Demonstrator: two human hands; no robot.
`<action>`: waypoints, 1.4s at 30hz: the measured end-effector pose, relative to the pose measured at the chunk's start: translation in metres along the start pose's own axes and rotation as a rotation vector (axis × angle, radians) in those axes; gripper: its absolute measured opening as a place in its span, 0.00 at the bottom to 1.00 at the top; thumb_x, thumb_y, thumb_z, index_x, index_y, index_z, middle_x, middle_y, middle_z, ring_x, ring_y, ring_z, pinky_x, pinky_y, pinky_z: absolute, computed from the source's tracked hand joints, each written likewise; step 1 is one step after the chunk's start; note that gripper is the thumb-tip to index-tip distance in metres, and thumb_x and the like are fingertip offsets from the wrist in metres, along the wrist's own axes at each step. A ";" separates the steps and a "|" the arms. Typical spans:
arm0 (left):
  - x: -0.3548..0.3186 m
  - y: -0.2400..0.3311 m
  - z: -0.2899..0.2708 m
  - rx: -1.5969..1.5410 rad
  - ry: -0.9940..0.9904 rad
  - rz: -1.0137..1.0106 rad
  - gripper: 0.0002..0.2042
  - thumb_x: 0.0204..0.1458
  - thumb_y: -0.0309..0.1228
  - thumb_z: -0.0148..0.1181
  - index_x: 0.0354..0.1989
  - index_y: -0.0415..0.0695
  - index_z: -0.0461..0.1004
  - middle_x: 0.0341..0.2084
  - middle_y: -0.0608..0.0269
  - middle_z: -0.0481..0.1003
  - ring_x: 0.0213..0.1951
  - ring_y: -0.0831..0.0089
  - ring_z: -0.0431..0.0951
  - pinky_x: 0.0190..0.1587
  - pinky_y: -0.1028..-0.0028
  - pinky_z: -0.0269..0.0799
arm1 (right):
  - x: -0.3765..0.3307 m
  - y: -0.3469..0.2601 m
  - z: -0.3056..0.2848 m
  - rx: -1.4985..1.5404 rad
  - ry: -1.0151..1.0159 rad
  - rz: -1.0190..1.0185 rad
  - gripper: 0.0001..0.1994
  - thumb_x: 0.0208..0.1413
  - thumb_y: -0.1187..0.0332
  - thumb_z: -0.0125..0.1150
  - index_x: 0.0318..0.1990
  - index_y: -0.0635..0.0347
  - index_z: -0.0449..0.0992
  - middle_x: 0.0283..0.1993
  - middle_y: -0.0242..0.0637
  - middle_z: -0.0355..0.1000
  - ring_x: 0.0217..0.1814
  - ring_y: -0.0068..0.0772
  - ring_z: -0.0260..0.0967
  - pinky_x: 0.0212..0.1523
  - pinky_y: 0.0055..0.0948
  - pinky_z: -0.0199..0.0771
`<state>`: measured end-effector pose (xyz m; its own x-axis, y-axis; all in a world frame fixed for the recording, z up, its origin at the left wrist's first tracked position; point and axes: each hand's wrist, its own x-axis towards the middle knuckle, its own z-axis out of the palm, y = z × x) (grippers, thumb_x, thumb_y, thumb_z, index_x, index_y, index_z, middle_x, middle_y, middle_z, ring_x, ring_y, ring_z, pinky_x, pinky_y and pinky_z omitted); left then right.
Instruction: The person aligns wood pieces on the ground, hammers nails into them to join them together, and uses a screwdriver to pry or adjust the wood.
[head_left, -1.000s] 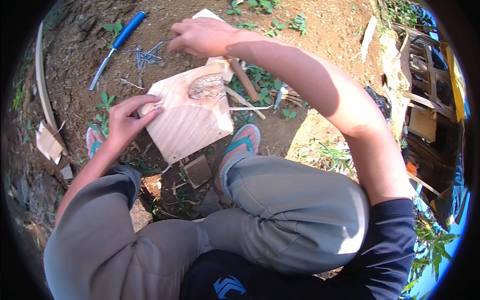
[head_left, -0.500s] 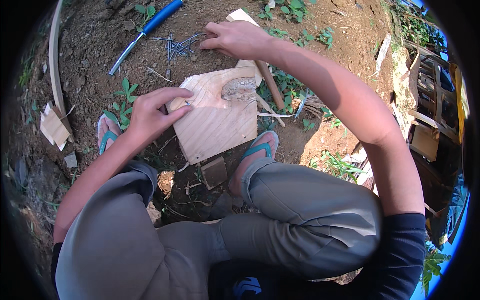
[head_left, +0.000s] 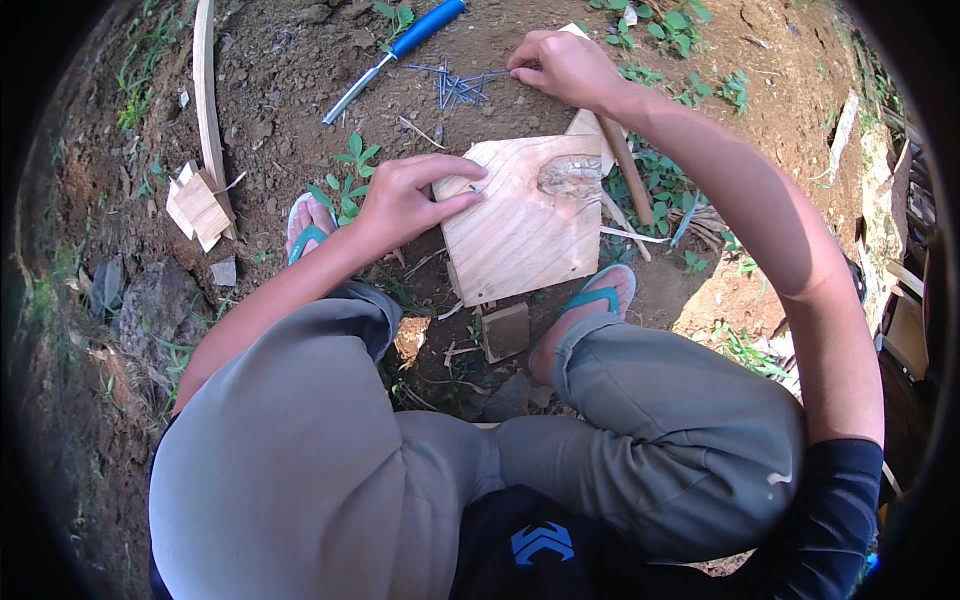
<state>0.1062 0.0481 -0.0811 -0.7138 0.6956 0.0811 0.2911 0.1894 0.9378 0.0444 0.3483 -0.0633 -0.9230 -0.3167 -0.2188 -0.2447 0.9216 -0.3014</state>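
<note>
So the pale wooden board [head_left: 540,230] is sitting around the middle of the frame, a bit above centre, with a dark knot near its upper right corner. Left hand [head_left: 400,200] is on its left edge, thumb and forefinger apart on the face around a tiny metal bit [head_left: 475,188]; the other fingers are hidden, so can't tell if they're clamped on it. Right hand [head_left: 570,68], upper middle, is right by the loose nails [head_left: 458,88], fingertips bunched close, can't tell if they've got one. Blue-handled tool [head_left: 405,42] lies up top, just left of the nails, on bare dirt [head_left: 290,90].
</note>
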 end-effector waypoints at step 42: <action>-0.002 -0.005 0.012 0.102 0.068 0.022 0.24 0.43 0.28 0.81 0.50 0.44 0.81 0.35 0.71 0.86 0.16 0.93 0.59 0.18 0.85 0.55 | -0.114 -0.098 0.051 1.060 0.187 0.033 0.06 0.59 0.69 0.70 0.37 0.62 0.82 0.31 0.27 0.78 0.34 0.14 0.73 0.35 0.20 0.72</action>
<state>0.1142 0.0539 -0.0902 -0.7471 0.6524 0.1275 0.3681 0.2463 0.8966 0.1889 0.2827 -0.0561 -0.9772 -0.1729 -0.1232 0.0803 0.2361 -0.9684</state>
